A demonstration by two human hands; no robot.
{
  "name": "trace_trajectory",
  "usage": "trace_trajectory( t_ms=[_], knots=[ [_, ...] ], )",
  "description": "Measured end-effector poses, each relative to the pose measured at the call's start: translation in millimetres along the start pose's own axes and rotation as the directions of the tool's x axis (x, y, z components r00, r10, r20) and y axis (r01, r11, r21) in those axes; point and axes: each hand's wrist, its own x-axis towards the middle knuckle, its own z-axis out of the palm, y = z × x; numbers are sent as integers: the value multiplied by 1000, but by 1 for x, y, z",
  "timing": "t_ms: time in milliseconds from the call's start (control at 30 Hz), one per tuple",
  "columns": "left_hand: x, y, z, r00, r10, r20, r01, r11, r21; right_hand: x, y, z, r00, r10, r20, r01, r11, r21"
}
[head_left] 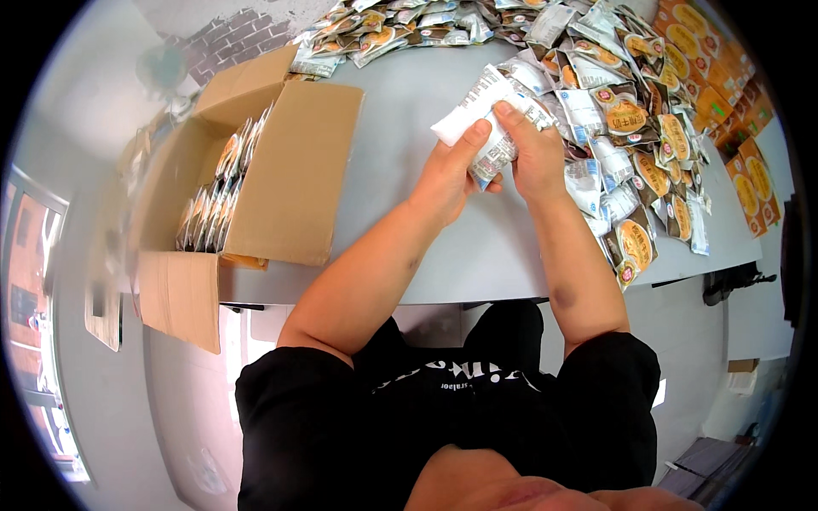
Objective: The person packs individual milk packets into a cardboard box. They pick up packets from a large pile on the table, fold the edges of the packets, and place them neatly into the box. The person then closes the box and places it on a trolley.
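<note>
Above the table [392, 94] I grip white-backed snack packets [486, 92], print side up, between both hands. At least two seem to overlap; their exact number cannot be made out. My left hand [452, 166] is closed on the left and lower edge, thumb on top. From the right, my right hand [537, 153] is closed around them, its thumb pressing the upper face. Most fingers are hidden beneath. To the left, an open cardboard box [294, 170] holds rows of packets standing on edge [209, 215]. Loose brown-and-white packets [626, 119] lie heaped close by my right hand.
The heap continues along the table's far side [409, 30]. Orange printed cartons [703, 60] are at the far right. The box's flaps stick outward, one [183, 294] hanging past the table's near edge. A window [34, 315] is at the left.
</note>
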Motion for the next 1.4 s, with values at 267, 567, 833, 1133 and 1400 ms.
trace_trajectory(
  t_ms=[267, 567, 833, 1133, 1400],
  knots=[
    [3, 2, 0, 991, 87, -97, -79, 993, 84, 7, 8, -8, 980, 201, 6, -200, 978, -57],
    [3, 2, -2, 990, 39, -135, -27, 996, 88, 1, 6, 0, 994, 80, -78, -92, 981, -170],
    [4, 8, -3, 986, -15, -165, 17, 1000, 15, 4, 2, -9, 993, 101, 65, -87, 979, -184],
    [18, 14, -30, 949, 158, -272, -95, 968, 231, 15, -8, -30, 906, 227, 356, -173, 969, -177],
    [12, 22, -23, 906, 318, -280, -80, 776, 626, 3, -6, -11, 927, 295, 233, -162, 873, -461]
  ],
)
